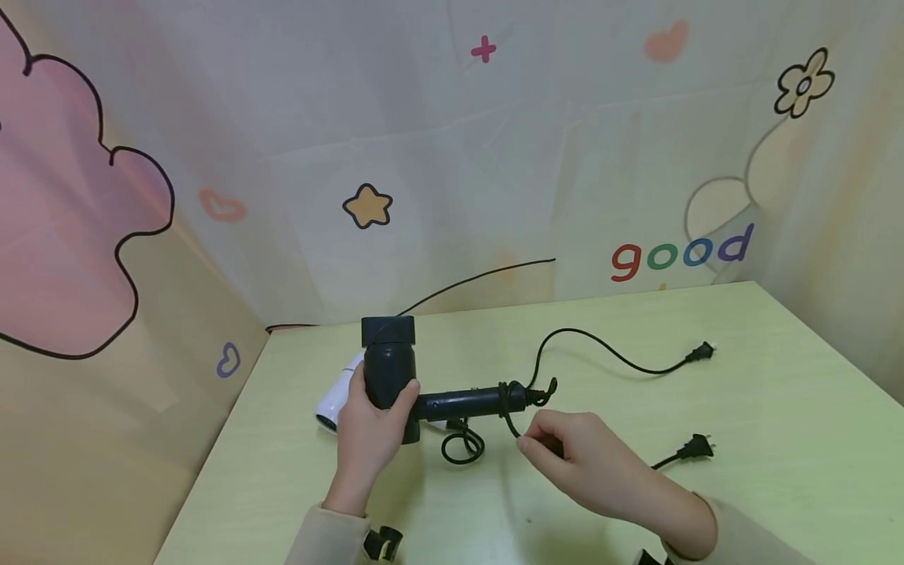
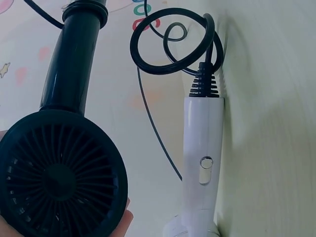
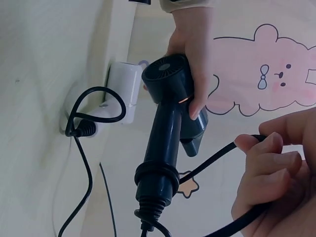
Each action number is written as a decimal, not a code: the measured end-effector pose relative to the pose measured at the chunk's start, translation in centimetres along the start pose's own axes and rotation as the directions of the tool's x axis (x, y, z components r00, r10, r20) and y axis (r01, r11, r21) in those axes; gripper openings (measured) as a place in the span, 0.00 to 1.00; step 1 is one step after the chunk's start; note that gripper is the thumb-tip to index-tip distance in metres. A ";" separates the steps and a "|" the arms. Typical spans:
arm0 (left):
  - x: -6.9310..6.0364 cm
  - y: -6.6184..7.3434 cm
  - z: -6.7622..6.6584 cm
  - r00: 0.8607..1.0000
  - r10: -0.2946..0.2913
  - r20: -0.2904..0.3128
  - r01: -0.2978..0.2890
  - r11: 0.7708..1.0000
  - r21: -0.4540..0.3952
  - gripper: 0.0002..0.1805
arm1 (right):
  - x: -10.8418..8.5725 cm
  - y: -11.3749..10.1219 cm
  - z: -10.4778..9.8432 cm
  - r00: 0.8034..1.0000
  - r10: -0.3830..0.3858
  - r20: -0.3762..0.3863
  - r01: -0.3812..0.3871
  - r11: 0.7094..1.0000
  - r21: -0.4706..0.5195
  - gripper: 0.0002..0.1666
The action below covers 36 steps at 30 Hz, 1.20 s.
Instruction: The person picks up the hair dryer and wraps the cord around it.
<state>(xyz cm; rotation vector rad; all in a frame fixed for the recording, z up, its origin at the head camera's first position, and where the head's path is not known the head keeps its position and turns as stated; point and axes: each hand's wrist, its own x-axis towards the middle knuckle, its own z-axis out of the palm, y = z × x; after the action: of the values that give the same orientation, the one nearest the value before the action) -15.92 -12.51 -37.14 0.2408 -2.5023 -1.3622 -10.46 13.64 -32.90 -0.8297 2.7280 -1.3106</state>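
Observation:
My left hand [image 1: 373, 439] grips a black hair dryer [image 1: 390, 370] around its barrel, holding it above the table. The handle [image 1: 459, 403] points right. Near the handle's end, the black cord [image 3: 212, 159] is looped around it, as the right wrist view shows. With thumb and forefinger, my right hand [image 1: 586, 459] pinches this cord just right of and below the handle; more cord passes under the curled fingers. Ribbed vents on the dryer's round back [image 2: 60, 180] face the left wrist camera. Behind it lies a white hair dryer [image 2: 202, 143], mostly hidden in the head view.
Both dryers are over a pale green table [image 1: 770, 377]. One black plug [image 1: 701, 352] lies toward the back right, another plug [image 1: 698, 446] nearer the front. The white dryer's cord is coiled [image 1: 462, 447] beside its handle. A printed curtain [image 1: 452, 157] stands behind the table.

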 end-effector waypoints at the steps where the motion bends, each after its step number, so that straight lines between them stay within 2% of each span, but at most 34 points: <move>1: 0.0 0.0 0.0 1.000 -0.004 -0.001 0.004 1.000 -0.003 0.45 | -0.2 -0.1 0.1 1.000 -0.002 0.000 0.002 1.000 -0.001 0.12; 9: 0.2 -0.3 -0.2 0.998 -0.047 -0.033 0.046 0.999 -0.026 0.47 | -1.7 -0.1 0.8 1.000 0.011 -0.008 -0.011 1.000 -0.007 0.12; 13: 0.2 -0.3 -0.4 0.998 -0.059 -0.036 0.056 0.996 -0.063 0.47 | -2.2 0.4 1.0 1.000 0.004 0.022 -0.004 1.000 0.012 0.12; 16: 0.2 -0.1 -0.6 0.997 -0.063 -0.038 0.059 0.994 -0.092 0.47 | -2.4 1.2 1.0 0.998 -0.005 0.062 0.003 0.999 0.036 0.11; 22: 0.2 0.2 -0.9 0.995 -0.089 -0.041 0.083 0.988 -0.130 0.48 | -2.3 3.2 1.0 0.983 0.041 0.179 -0.059 0.994 0.096 0.10; 24: 0.2 0.2 -0.9 0.994 -0.102 -0.041 0.096 0.985 -0.142 0.49 | -2.3 3.9 1.2 0.978 0.034 0.204 -0.060 0.991 0.123 0.10; 29: 0.1 0.3 -1.0 0.993 -0.111 -0.040 0.104 0.982 -0.156 0.49 | -2.2 5.3 1.8 0.978 -0.001 0.209 -0.031 0.988 0.152 0.12; 32: 0.1 0.4 -1.0 0.992 -0.120 -0.033 0.113 0.980 -0.165 0.49 | -1.9 6.2 2.2 0.976 0.018 0.216 -0.055 0.985 0.166 0.14; 36: 0.0 0.4 -1.1 0.990 -0.137 -0.015 0.132 0.975 -0.180 0.49 | -1.2 7.5 2.5 0.967 0.074 0.242 -0.124 0.972 0.198 0.18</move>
<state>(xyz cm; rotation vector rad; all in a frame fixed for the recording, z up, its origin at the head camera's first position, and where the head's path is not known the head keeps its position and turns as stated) -15.63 -13.17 -36.26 0.3942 -2.3601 -1.6149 -12.36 16.24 -40.23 -0.7625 2.3690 -1.3571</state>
